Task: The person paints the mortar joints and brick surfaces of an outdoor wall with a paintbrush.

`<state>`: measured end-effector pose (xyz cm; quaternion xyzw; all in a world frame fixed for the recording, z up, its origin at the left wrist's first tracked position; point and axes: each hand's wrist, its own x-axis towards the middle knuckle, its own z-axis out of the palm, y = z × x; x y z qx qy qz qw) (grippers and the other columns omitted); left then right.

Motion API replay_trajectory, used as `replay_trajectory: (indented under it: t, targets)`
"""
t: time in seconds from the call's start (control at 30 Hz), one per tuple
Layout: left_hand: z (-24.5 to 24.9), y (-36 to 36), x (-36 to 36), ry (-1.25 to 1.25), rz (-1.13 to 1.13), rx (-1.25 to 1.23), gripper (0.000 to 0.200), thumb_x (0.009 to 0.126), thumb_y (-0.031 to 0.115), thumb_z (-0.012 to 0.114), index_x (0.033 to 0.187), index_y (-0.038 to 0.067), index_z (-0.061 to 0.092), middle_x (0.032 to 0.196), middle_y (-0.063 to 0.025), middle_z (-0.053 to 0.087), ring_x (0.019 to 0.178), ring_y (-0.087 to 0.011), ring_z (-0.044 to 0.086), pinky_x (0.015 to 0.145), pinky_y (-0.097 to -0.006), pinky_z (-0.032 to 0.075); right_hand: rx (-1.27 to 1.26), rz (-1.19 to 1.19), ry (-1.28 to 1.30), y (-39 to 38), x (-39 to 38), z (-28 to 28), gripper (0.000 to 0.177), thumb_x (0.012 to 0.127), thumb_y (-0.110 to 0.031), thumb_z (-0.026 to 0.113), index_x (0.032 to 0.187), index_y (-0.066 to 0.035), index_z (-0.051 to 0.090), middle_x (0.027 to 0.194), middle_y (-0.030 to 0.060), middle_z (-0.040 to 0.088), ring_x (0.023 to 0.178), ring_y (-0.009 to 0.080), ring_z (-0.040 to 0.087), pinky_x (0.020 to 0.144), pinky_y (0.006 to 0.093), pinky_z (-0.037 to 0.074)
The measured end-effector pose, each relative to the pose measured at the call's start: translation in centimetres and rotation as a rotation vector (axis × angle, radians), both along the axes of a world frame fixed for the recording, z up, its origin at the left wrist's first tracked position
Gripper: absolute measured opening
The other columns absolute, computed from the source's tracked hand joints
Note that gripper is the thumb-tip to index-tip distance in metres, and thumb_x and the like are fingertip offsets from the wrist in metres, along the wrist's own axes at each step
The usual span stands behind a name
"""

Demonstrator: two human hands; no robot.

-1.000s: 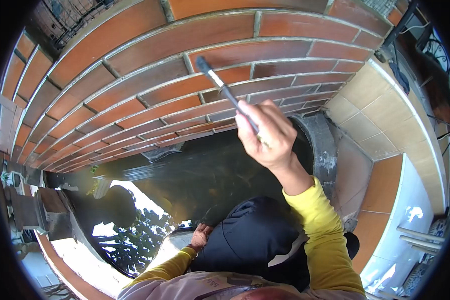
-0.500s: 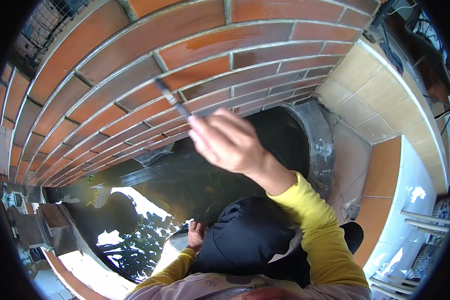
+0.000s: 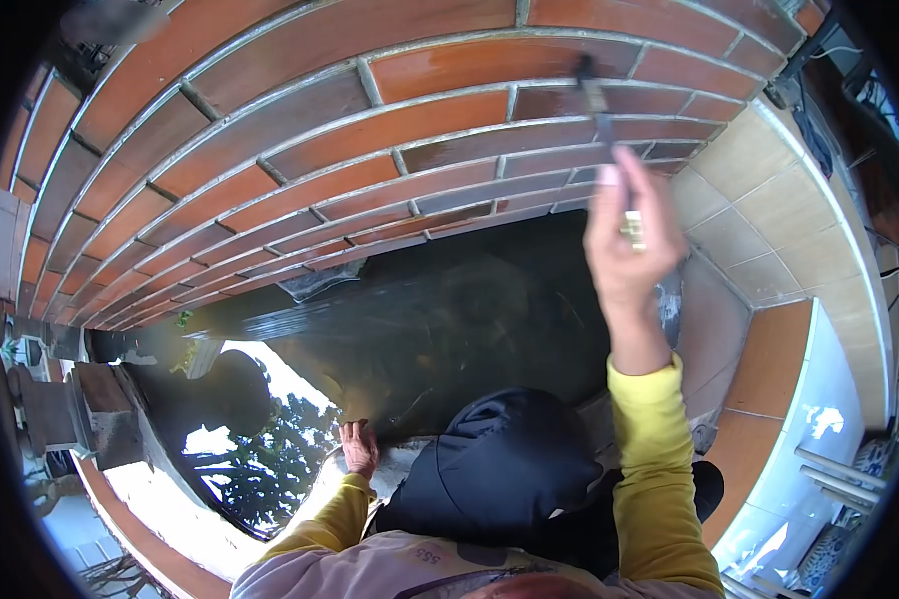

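A slim paintbrush (image 3: pixel 594 100) with dark bristles and a pale metal band is in my right hand (image 3: pixel 631 245), which is closed around its handle. The bristle end is over the upper right of the brick-faced wall (image 3: pixel 449 105); motion blur hides whether it touches. Some bricks there look wet and glossy. Down at the pond's near edge, my left hand (image 3: pixel 358 449) lies on the pale stone rim (image 3: pixel 402 457), fingers stretched toward the water, holding nothing.
Dark pond water (image 3: pixel 449 329) lies between me and the wall, with a rock (image 3: pixel 320 280) at the wall's foot. Beige tiled wall (image 3: pixel 769 200) and an orange-topped ledge (image 3: pixel 764 359) stand at the right. A stone pedestal (image 3: pixel 110 434) is at the left.
My right hand has swung to the right along the wall with the paintbrush, which now points more upright. My left hand stays on the rim; the view has shifted slightly.
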<state>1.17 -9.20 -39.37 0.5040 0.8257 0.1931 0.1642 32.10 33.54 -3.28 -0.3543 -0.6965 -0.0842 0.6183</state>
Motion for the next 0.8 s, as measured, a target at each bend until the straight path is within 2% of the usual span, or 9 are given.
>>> replay_trajectory:
  t: [0.17, 0.2, 0.3, 0.4, 0.5, 0.57, 0.63, 0.7, 0.8]
  targets:
    - [0.8, 0.7, 0.8, -0.005, 0.057, -0.128, 0.032, 0.089, 0.016, 0.063, 0.119, 0.005, 0.058, 0.116, -0.022, 0.056, 0.117, -0.0432, 0.048, 0.106, -0.0523, 0.038, 0.191, 0.629, -0.123, -2.2, -10.7, 0.0, 0.035, 0.085, 0.001, 0.074, 0.118, 0.007, 0.066, 0.081, 0.0062, 0.062, 0.07, 0.021, 0.059, 0.059, 0.0333, 0.049]
    - [0.5, 0.6, 0.6, 0.009, 0.046, -0.144, 0.035, 0.088, 0.018, 0.064, 0.12, 0.004, 0.058, 0.118, -0.0222, 0.055, 0.119, -0.0436, 0.048, 0.109, -0.0518, 0.037, 0.199, 0.631, -0.101, -1.7, -11.0, 0.1, 0.036, 0.084, 0.001, 0.075, 0.118, 0.007, 0.066, 0.08, 0.0064, 0.062, 0.068, 0.0213, 0.058, 0.06, 0.0332, 0.049]
    - [0.7, 0.6, 0.7, -0.003, 0.058, -0.149, 0.036, 0.088, 0.019, 0.064, 0.12, 0.004, 0.058, 0.119, -0.0227, 0.054, 0.121, -0.0436, 0.047, 0.11, -0.0518, 0.036, 0.034, 0.284, 0.012, 0.4, -6.3, 1.1, 0.023, 0.086, 0.003, 0.073, 0.108, 0.002, 0.072, 0.078, 0.01, 0.067, 0.066, 0.0217, 0.064, 0.06, 0.0333, 0.051]
    - [1.5, 1.1, 1.2, 0.015, 0.075, -0.183, 0.039, 0.089, 0.021, 0.063, 0.122, 0.003, 0.057, 0.12, -0.0234, 0.054, 0.123, -0.044, 0.046, 0.111, -0.0522, 0.035, -0.082, -0.024, 0.202, 1.9, -0.2, -0.8, 0.016, 0.095, -0.002, 0.068, 0.109, 0.003, 0.073, 0.083, 0.0118, 0.072, 0.073, 0.0182, 0.071, 0.066, 0.0302, 0.055]
    - [0.7, 1.0, 0.9, -0.015, 0.071, -0.208, 0.042, 0.09, 0.024, 0.062, 0.126, 0.003, 0.056, 0.123, -0.0245, 0.052, 0.124, -0.0448, 0.044, 0.112, -0.0523, 0.035, -0.017, -0.218, 0.219, 1.8, 3.2, -1.5, 0.016, 0.096, -0.004, 0.067, 0.109, 0.004, 0.073, 0.084, 0.0122, 0.074, 0.073, 0.017, 0.072, 0.064, 0.0287, 0.055]
    - [1.3, 1.0, 1.0, -0.035, 0.08, -0.23, 0.043, 0.09, 0.024, 0.062, 0.127, 0.003, 0.055, 0.124, -0.0252, 0.052, 0.124, -0.045, 0.044, 0.112, -0.0525, 0.035, -0.077, -0.202, 0.13, -0.3, -0.9, 0.4, 0.016, 0.094, -0.003, 0.069, 0.109, 0.003, 0.073, 0.081, 0.0128, 0.071, 0.067, 0.019, 0.068, 0.061, 0.0324, 0.053]
    - [1.6, 1.3, 1.0, -0.036, 0.077, -0.254, 0.045, 0.091, 0.025, 0.061, 0.129, 0.002, 0.053, 0.126, -0.0258, 0.05, 0.126, -0.0444, 0.043, 0.113, -0.0526, 0.034, 0.158, 0.04, -0.164, -0.8, -5.9, 1.5, 0.028, 0.086, 0.002, 0.073, 0.113, 0.006, 0.068, 0.078, 0.0107, 0.064, 0.066, 0.024, 0.061, 0.059, 0.0357, 0.049]
    - [1.4, 1.1, 0.9, -0.035, 0.07, -0.263, 0.046, 0.092, 0.026, 0.06, 0.13, 0.001, 0.052, 0.126, -0.0257, 0.05, 0.127, -0.0442, 0.042, 0.113, -0.0525, 0.033, 0.157, 0.4, -0.269, -2.6, -10.6, 2.2, 0.032, 0.083, 0.002, 0.075, 0.113, 0.008, 0.067, 0.077, 0.0075, 0.061, 0.068, 0.0221, 0.06, 0.06, 0.0337, 0.049]
    - [1.4, 1.1, 1.0, -0.051, 0.078, -0.268, 0.048, 0.092, 0.028, 0.06, 0.131, 0.001, 0.051, 0.127, -0.0252, 0.05, 0.127, -0.0441, 0.042, 0.114, -0.0527, 0.032, 0.2, 0.579, -0.211, -1.8, -12.2, 1.8, 0.035, 0.082, 0.0, 0.076, 0.115, 0.007, 0.067, 0.077, 0.0059, 0.06, 0.067, 0.0209, 0.057, 0.061, 0.0324, 0.049]
